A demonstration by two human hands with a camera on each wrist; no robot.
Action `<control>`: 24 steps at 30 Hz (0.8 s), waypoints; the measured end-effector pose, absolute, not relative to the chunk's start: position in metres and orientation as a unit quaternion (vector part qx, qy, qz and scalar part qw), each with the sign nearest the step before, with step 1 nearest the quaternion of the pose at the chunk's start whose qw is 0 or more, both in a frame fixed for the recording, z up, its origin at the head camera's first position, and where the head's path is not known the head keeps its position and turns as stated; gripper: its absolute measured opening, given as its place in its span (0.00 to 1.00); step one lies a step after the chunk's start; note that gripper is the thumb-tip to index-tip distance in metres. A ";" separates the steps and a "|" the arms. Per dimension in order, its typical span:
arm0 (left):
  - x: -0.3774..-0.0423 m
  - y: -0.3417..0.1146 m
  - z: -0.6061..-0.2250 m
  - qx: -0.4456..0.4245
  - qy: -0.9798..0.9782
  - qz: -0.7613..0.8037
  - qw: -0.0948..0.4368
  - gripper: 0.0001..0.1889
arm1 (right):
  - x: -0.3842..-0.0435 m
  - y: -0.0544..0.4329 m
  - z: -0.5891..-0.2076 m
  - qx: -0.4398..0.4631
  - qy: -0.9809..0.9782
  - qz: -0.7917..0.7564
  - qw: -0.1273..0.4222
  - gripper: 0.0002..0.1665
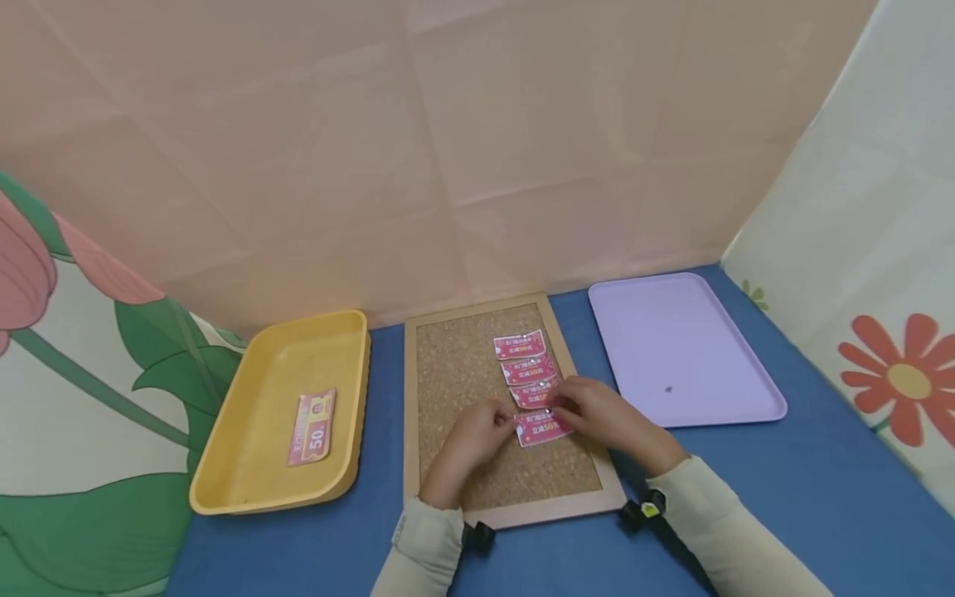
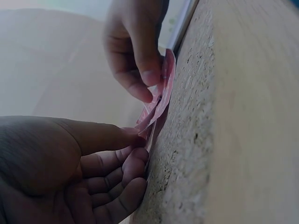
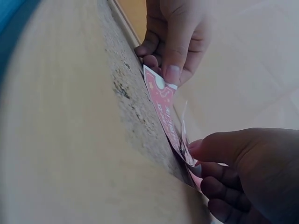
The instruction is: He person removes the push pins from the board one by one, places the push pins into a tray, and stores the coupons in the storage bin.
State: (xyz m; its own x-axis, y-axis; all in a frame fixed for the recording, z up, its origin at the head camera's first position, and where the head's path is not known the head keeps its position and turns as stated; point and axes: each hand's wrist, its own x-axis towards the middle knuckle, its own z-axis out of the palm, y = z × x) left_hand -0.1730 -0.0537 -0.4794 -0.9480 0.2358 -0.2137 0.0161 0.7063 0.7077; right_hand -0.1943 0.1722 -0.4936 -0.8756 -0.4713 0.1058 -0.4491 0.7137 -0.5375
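On the cork board lies a column of pink paper coupons, the upper ones held by small pins. My left hand pinches the left edge of the lowest coupon between thumb and fingertips. At that coupon's upper right, beside a small shiny pin, my right hand pinches with thumb and finger. In the right wrist view the coupon stretches between the left hand and the right hand, standing slightly off the cork. The right fingertips partly hide the pin.
A yellow tray left of the board holds a pink coupon. To the right lies a lilac tray with a small dark object on it. A blue cloth covers the table, and a peach backdrop stands behind.
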 end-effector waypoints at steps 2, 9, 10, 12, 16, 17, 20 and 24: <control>-0.174 -0.055 -0.480 0.068 0.911 0.381 0.143 0.07 | -0.195 0.171 -0.494 -0.248 0.926 -0.283 0.021 0.06; -0.175 -0.057 -0.484 0.076 0.908 0.388 0.139 0.07 | -0.196 0.169 -0.500 -0.256 0.925 -0.281 0.013 0.06; -0.175 -0.057 -0.485 0.077 0.908 0.388 0.139 0.07 | -0.197 0.169 -0.500 -0.255 0.925 -0.281 0.013 0.05; -0.175 -0.057 -0.485 0.077 0.908 0.387 0.141 0.08 | -0.197 0.168 -0.502 -0.253 0.925 -0.282 0.012 0.04; -0.175 -0.056 -0.484 0.074 0.911 0.380 0.140 0.08 | -0.198 0.166 -0.504 -0.244 0.928 -0.282 0.006 0.04; -0.175 -0.056 -0.483 0.074 0.912 0.378 0.139 0.08 | -0.198 0.166 -0.504 -0.238 0.929 -0.282 0.005 0.04; -0.175 -0.056 -0.483 0.072 0.914 0.375 0.139 0.08 | -0.197 0.163 -0.504 -0.221 0.933 -0.284 0.010 0.04; -0.175 -0.057 -0.482 0.072 0.913 0.376 0.139 0.08 | -0.197 0.160 -0.502 -0.201 0.936 -0.287 0.020 0.05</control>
State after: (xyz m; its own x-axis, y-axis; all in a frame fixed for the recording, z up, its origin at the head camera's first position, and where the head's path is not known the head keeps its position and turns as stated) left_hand -0.1745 -0.0567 -0.4823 -0.9509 0.2363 -0.1999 0.0272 0.7072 0.7065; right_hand -0.1966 0.1604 -0.5019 -0.9183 -0.3882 0.0769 -0.3648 0.7548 -0.5451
